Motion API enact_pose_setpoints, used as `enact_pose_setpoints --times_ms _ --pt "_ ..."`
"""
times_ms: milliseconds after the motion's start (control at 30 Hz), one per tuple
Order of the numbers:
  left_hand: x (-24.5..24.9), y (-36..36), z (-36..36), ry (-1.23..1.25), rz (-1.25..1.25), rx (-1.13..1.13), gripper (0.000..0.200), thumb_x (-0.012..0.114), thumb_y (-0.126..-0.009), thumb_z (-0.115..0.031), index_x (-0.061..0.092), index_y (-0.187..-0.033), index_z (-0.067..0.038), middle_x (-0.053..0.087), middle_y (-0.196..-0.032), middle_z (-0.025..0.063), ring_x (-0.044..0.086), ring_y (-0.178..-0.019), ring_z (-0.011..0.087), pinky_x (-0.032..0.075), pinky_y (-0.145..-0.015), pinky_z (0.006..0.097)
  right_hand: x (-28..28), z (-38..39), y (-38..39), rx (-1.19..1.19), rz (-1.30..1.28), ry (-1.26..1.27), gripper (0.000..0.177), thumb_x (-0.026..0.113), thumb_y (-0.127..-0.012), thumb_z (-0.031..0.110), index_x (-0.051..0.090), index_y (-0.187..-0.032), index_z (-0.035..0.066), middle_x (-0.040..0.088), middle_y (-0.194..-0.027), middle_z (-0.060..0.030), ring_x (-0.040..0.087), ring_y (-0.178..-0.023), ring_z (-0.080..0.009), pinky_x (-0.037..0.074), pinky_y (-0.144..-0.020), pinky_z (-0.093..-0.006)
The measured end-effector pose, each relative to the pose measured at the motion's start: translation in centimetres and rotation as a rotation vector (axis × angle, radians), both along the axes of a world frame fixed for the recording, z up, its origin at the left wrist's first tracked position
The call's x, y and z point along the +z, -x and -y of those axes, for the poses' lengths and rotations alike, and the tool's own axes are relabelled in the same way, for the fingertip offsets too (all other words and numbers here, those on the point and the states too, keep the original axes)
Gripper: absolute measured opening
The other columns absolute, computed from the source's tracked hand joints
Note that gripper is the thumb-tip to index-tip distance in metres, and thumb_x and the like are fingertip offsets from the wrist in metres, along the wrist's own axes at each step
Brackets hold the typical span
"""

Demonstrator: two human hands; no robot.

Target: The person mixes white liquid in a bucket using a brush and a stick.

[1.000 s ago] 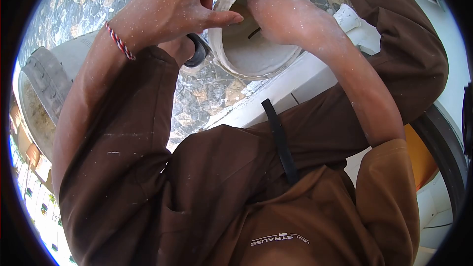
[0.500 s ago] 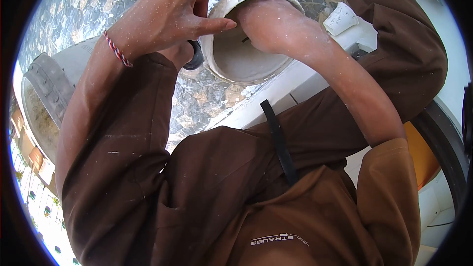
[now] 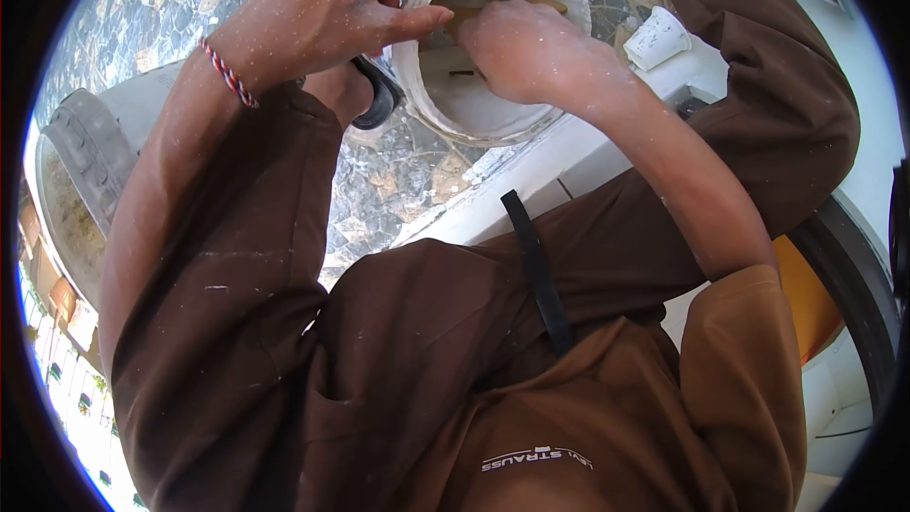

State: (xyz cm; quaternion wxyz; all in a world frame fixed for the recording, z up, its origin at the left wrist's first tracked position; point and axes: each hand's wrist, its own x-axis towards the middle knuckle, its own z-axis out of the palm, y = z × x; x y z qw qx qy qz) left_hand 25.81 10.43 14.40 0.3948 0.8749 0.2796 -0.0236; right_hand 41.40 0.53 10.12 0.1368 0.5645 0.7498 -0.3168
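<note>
A white bucket (image 3: pixel 414 85), crusted with pale residue, is tilted with its mouth toward me. My left hand (image 3: pixel 355 5) grips its left rim, thumb tip over the edge and forefinger bent at the upper side. My right hand (image 3: pixel 526 52), dusted white, reaches into the mouth with its fingers curled closed. A tan, wood-coloured piece (image 3: pixel 550 6) shows beside the knuckles; the rest of it is hidden by the hand. Lower inside the bucket a small dark brown bit (image 3: pixel 462 73) shows against the pale wall.
A white cup (image 3: pixel 656 39) lies at the bucket's right, near a white ledge (image 3: pixel 512 185). A large grey container (image 3: pixel 85 171) lies on its side at the left. Beneath is a stone-patterned floor (image 3: pixel 379 180). My legs (image 3: pixel 408 313) flank the bucket.
The bucket has shifted slightly upward in view, and more of its inside shows. My right hand sits less deep, its knuckles and the tan piece now visible. My left hand has moved slightly up.
</note>
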Motion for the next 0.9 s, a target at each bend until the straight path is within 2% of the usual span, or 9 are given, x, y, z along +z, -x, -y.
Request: enact_pose_setpoints --times_ms 33,100,167,333,400,533,733,833,900 --pt "1.0 -0.3 0.0 0.0 -0.003 0.007 0.04 0.069 -0.081 -0.027 0.064 -0.11 0.001 0.055 -0.06 0.0078 0.053 -0.053 0.0133 0.042 -0.051 0.0271 1.0 -0.4 -0.3 -0.001 0.029 0.006 0.016 0.055 -0.078 0.005 0.066 -0.09 0.004 0.065 -0.091 -0.0165 0.063 -0.089 -0.033 0.05 -0.077 -0.0422" --pt "3.6 -0.9 -0.6 0.096 -0.118 -0.095 0.036 0.07 -0.077 -0.028 0.065 -0.091 0.005 0.064 -0.063 0.016 0.062 -0.054 0.0225 0.048 -0.052 0.033 1.9 -0.6 -0.9 0.001 0.059 0.009 0.014 0.055 -0.078 0.006 0.066 -0.087 0.005 0.065 -0.09 -0.0162 0.063 -0.088 -0.0333 0.05 -0.076 -0.0424" --pt "2.1 -0.6 -1.3 0.097 -0.137 -0.08 0.036 0.069 -0.078 -0.029 0.065 -0.09 0.004 0.063 -0.063 0.0164 0.061 -0.055 0.0234 0.047 -0.053 0.0337 2.2 -0.5 -1.3 0.011 0.098 -0.082 0.013 0.056 -0.078 0.006 0.067 -0.085 0.006 0.065 -0.089 -0.0154 0.063 -0.088 -0.0331 0.05 -0.076 -0.0424" --pt "1.3 0.0 -1.6 0.066 -0.136 -0.061 0.036 0.066 -0.08 -0.033 0.066 -0.085 0.003 0.061 -0.065 0.0193 0.06 -0.06 0.0276 0.047 -0.057 0.0381 3.8 -0.8 -1.5 0.017 0.092 -0.002 0.014 0.055 -0.078 0.005 0.067 -0.086 0.004 0.065 -0.088 -0.0168 0.062 -0.088 -0.0335 0.049 -0.077 -0.0421" --pt "-0.5 1.0 -1.7 -0.263 -0.05 -0.107 0.035 0.064 -0.081 -0.017 0.063 -0.11 0.002 0.055 -0.061 0.0124 0.054 -0.054 0.0198 0.045 -0.054 0.0308 3.8 -0.8 -1.4 0.016 0.062 -0.007 0.014 0.055 -0.078 0.005 0.067 -0.086 0.003 0.064 -0.087 -0.0175 0.062 -0.088 -0.0337 0.049 -0.077 -0.042" --pt "-2.0 2.1 -2.9 -0.357 0.026 -0.15 0.034 0.058 -0.08 -0.01 0.061 -0.112 0.002 0.056 -0.063 0.0158 0.055 -0.055 0.0248 0.046 -0.058 0.0346 2.2 -1.1 -0.4 -0.048 -0.149 -0.094 0.015 0.054 -0.077 0.002 0.066 -0.086 0.001 0.065 -0.085 -0.0191 0.063 -0.086 -0.0346 0.05 -0.076 -0.0423" --pt "-2.8 3.1 -3.9 -0.275 -0.161 -0.045 0.033 0.055 -0.083 -0.008 0.058 -0.114 0.003 0.055 -0.062 0.0163 0.056 -0.055 0.0245 0.046 -0.059 0.0372 2.1 -1.1 0.2 -0.12 -0.233 -0.122 0.02 0.056 -0.074 -0.002 0.067 -0.09 -0.001 0.065 -0.087 -0.0203 0.065 -0.085 -0.0337 0.052 -0.075 -0.0403" --pt "-2.4 2.9 -3.5 -0.247 -0.163 0.02 0.028 0.055 -0.08 -0.009 0.059 -0.102 0.008 0.064 -0.073 0.0213 0.065 -0.064 0.0316 0.052 -0.063 0.037 2.2 -0.9 0.2 -0.116 -0.235 -0.145 0.02 0.057 -0.073 -0.003 0.068 -0.089 -0.001 0.066 -0.087 -0.0202 0.065 -0.085 -0.033 0.053 -0.074 -0.0397" --pt "-1.5 2.5 -2.5 0.172 -0.285 0.245 0.025 0.054 -0.083 -0.009 0.058 -0.097 0.011 0.065 -0.071 0.0193 0.067 -0.061 0.0239 0.053 -0.055 0.0324 2.4 -0.8 0.1 -0.111 -0.227 -0.151 0.019 0.058 -0.073 -0.003 0.068 -0.088 -0.001 0.066 -0.087 -0.02 0.066 -0.085 -0.0327 0.053 -0.074 -0.0396"
